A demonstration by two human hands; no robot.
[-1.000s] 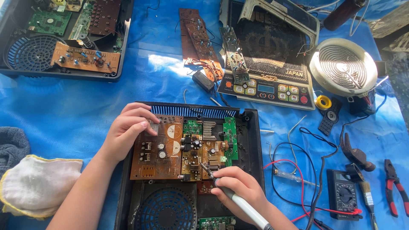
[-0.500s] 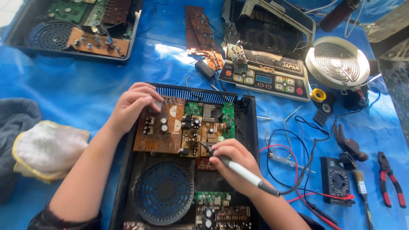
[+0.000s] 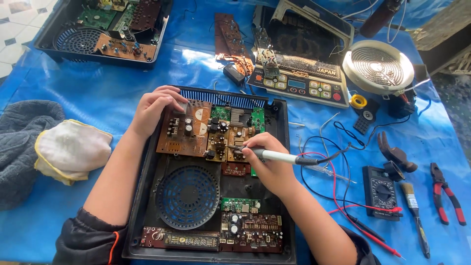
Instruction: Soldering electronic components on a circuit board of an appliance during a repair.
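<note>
An open black appliance case (image 3: 147, 167) lies in front of me with a brown circuit board (image 3: 184, 130) at its top and a round fan grille (image 3: 187, 196) below. My left hand (image 3: 154, 109) presses on the board's upper left corner. My right hand (image 3: 270, 162) grips a white-handled soldering iron (image 3: 277, 156), its tip touching the board's lower right area near some capacitors. A black cord runs from the iron to the right.
A multimeter (image 3: 381, 192) with red and black leads, a brush (image 3: 414, 216), red pliers (image 3: 445, 194) and a hammer (image 3: 395, 154) lie at right. A round heating coil (image 3: 379, 66), a control panel (image 3: 299, 78), a second open case (image 3: 105, 29) sit behind. Cloths (image 3: 68, 147) lie at left.
The view has shifted, so the case sits higher and its lower boards show. My right hand still holds the soldering iron at the board; my left hand stays on the board's corner.
</note>
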